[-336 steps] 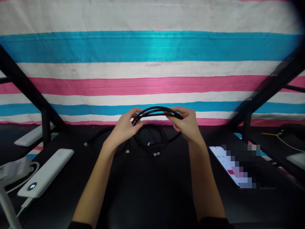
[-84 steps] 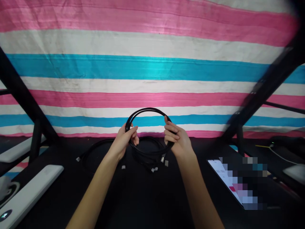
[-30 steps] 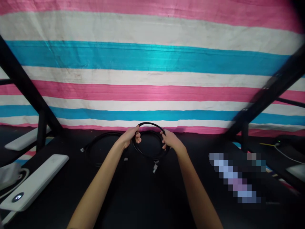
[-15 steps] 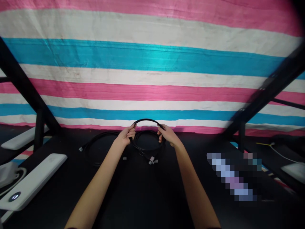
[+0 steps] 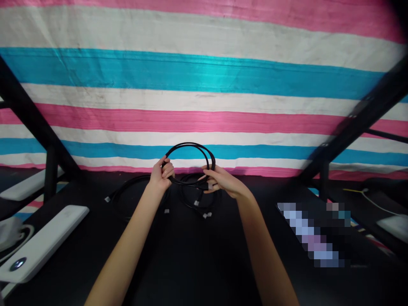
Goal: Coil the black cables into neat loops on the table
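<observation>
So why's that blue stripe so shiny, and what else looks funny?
In the head view, a bright glare patch, probably reflected light, sits on the striped sheet; there too, blocky squares hide most of the phone, the white charger at the left edge looks soft, and the black table is very dark.

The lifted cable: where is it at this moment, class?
In the head view, the cable is looped near the centre, between the left hand and right hand, its top seen against the striped sheet.
</observation>
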Demonstrator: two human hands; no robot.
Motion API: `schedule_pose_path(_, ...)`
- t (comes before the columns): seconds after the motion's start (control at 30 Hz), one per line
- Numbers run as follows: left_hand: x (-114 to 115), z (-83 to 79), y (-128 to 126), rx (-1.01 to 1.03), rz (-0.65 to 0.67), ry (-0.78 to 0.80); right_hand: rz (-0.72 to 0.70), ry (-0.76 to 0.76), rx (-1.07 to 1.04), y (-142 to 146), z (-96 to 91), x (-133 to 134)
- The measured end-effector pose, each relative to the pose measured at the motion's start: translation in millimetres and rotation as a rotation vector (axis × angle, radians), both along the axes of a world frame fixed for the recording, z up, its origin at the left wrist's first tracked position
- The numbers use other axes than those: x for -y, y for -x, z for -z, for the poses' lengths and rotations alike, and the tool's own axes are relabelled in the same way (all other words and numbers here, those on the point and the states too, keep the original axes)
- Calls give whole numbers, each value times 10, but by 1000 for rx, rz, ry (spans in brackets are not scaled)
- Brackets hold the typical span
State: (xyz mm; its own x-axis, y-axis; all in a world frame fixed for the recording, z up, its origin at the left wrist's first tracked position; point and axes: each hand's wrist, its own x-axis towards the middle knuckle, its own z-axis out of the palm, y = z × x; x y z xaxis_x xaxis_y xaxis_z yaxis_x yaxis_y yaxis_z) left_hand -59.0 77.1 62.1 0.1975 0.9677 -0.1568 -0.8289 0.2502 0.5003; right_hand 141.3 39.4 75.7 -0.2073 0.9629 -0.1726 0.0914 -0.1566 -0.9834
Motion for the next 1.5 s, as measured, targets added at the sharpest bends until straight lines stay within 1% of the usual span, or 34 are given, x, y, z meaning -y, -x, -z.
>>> schedule_pose_path(0.1,17,-21,-44,-71,1,-17,-34,-29,-12,-41,-10,14)
schedule_pose_path(0.2,21,-21,-87,-175,15,-42,-63,-49,31,-100,-21,16)
schedule_pose_path(0.4,45,1,-47,-468,136,-85,-28,7,129,-229,-14,-4)
schedule_pose_path(0.53,58,1,31,-708,156,-186,-41,-45,130,-257,-12,-13)
schedule_pose_path(0.6,73,-14,59,-821,160,-241,-34,-69,139,-260,-26,-6)
schedule_pose_path(0.73,141,-90,88,-1048,200,-253,-48,-101,179,-277,-85,37)
schedule_pose_path(0.8,178,-137,93,-1103,211,-266,-62,-104,194,-288,-116,62)
schedule_pose_path(0.9,209,-192,105,-1056,240,-308,-49,-118,220,-299,-142,80)
schedule_pose_path(1.07,209,-222,147,-858,269,-353,-23,-144,278,-298,-121,43)
schedule_pose_path(1.13,204,-225,148,-803,248,-361,-11,-182,291,-302,-102,18)
schedule_pose_path(1.3,203,-258,68,-675,141,-392,-5,-334,324,-323,-75,-12)
schedule_pose_path(1.37,224,-289,29,-606,133,-420,-7,-312,289,-316,-83,-4)
schedule_pose_path(1.5,308,-382,-1,-484,187,-451,1,-197,94,-266,-145,50)
